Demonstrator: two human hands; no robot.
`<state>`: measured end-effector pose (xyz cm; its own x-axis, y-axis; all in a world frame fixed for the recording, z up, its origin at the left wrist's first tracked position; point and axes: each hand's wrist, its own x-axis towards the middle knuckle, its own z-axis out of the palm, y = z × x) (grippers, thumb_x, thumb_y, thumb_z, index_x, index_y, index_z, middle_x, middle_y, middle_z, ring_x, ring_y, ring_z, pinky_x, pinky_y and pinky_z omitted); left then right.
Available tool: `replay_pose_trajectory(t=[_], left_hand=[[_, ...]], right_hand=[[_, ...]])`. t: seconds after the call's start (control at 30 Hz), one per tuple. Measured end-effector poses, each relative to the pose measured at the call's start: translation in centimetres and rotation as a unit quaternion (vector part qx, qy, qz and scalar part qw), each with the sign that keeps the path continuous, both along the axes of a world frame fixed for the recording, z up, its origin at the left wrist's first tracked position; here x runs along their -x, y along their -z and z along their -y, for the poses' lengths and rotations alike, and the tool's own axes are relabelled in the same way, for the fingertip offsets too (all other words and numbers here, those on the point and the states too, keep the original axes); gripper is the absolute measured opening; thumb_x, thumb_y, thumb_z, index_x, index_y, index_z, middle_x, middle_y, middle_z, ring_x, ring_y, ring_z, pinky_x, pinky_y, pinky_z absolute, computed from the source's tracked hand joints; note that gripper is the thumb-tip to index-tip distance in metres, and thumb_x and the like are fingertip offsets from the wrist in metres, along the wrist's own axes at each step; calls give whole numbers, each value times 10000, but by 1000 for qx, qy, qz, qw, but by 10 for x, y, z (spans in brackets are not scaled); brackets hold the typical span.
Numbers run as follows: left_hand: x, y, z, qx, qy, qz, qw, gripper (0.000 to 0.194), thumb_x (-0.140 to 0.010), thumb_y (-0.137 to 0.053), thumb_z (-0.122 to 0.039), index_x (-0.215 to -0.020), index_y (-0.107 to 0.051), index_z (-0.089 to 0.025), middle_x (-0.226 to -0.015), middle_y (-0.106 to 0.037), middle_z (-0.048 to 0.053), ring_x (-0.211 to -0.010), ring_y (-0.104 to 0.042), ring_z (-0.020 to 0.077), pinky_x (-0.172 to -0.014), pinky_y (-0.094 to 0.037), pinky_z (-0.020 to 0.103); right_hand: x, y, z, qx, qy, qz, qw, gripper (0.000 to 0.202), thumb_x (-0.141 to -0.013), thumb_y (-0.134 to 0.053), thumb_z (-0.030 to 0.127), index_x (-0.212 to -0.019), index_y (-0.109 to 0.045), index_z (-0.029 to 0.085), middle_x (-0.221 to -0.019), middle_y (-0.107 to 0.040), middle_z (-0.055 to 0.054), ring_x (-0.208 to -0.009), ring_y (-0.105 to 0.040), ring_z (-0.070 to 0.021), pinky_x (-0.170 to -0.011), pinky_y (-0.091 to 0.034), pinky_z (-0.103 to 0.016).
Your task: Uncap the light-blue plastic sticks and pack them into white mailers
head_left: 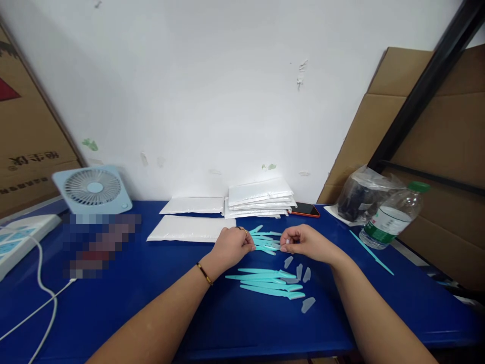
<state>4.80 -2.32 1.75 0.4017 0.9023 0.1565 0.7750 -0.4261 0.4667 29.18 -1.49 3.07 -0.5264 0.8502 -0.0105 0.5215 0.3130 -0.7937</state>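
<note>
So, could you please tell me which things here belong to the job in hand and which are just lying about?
Likely part of the job:
turquoise razors
clear caps
perhaps white packets

Seemingly just lying about:
fan
phone
bottle
white cable

Spans the lower frame as a blue tabletop [151,313], carrying a fan [94,188] at middle left and a white cable [55,304] at lower left. Bears white packets [193,228] at centre, a phone [308,210] just beside them, and a bottle [390,222] at right. Holds teal sticks [265,291] and translucent pieces [308,304] below centre, plus a lone teal stick [374,256] near the bottle.
</note>
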Motion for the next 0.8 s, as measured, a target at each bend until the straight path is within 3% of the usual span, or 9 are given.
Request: replay_pose_trajectory(t=[0.17, 0.33, 0.53, 0.63, 0.7, 0.8], left_hand=[[6, 0, -1, 13, -8, 18, 1000, 118, -738, -568, -314, -701, -634, -223, -744, -628, -33, -673, -547, 117, -634, -362, 222], [-2, 2, -1, -1, 7, 9, 1000, 131, -744, -569, -333, -706, -630, -223, -756, -627, -29, -707, -555, 128, -678, -372, 237], [-9, 0, 3, -86, -43, -8, 995, 164, -749, -576, -316, -890, -623, -247, -923, -623, -1, -915, -536, 186, -803, -348, 307], [-6, -5, 10, -27, 50, -15, 998, 234, -692, -630, -401, -870, -638, -249, -895, -628, -7, -845, -555, 171, -745, -373, 270], [-5, -7, 13, 43, 117, -32, 992, 236, -666, -645, -428, -811, -656, -241, -827, -641, -11, -755, -566, 150, -659, -380, 236], [-5, -4, 15, 93, 110, -66, 987, 174, -695, -614, -382, -737, -664, -220, -737, -652, 0, -659, -557, 140, -572, -356, 225]], right_hand=[[-6, -3, 0, -1, 11, 0, 1000, 223, -680, -641, 371, -723, -633, 152, -592, -540, 16, -551, -464, -95, -535, -379, -216], [10, 3, 1, -2, -5, -6, 1000, 232, -691, -634, 378, -737, -636, 150, -609, -552, 7, -551, -470, -97, -525, -382, -214], [6, 4, -4, -123, 45, 41, 990, 240, -721, -602, 387, -823, -664, 179, -744, -611, -30, -625, -524, -127, -565, -407, -232], [-5, 0, -4, -132, -26, 71, 988, 212, -673, -653, 357, -812, -682, 200, -856, -609, -37, -684, -544, -137, -592, -424, -233], [-10, 2, -4, -102, -85, 106, 985, 194, -633, -683, 331, -779, -694, 204, -807, -613, -26, -663, -548, -136, -568, -421, -223], [-9, 9, -5, -84, -97, 142, 982, 120, -645, -653, 275, -723, -688, 191, -692, -618, -7, -589, -542, -122, -519, -396, -210]])
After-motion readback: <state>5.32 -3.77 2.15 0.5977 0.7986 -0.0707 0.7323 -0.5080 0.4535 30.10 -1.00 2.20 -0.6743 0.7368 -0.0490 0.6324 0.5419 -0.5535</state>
